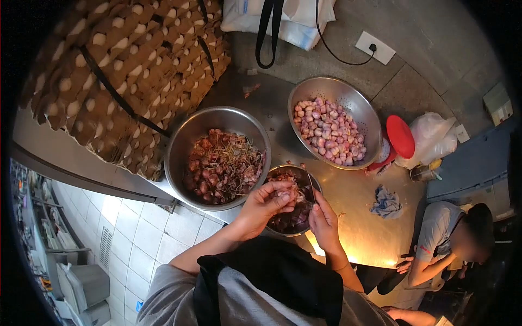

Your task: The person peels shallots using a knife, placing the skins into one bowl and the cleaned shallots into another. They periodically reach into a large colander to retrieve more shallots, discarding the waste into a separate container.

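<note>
My left hand (267, 206) is closed, its thumb and fingers pinching a small shallot (291, 193) above a small steel bowl (319, 190). Close beside it, my right hand (323, 221) is wrapped round a knife (311, 183), whose thin blade points away from me. Dark reddish pieces lie in the small bowl. Left of it, a large steel bowl (176, 142) holds unpeeled shallots and dry root trimmings (234, 157). Beyond the small bowl, a steel colander (365, 108) contains many peeled pink shallots (331, 130).
Stacked egg trays (125, 70) fill the back left. Right of the colander are a red round object (401, 137), a plastic bag (432, 133) and a crumpled cloth (386, 201) on the steel table (359, 228). Another person (443, 233) is at the right.
</note>
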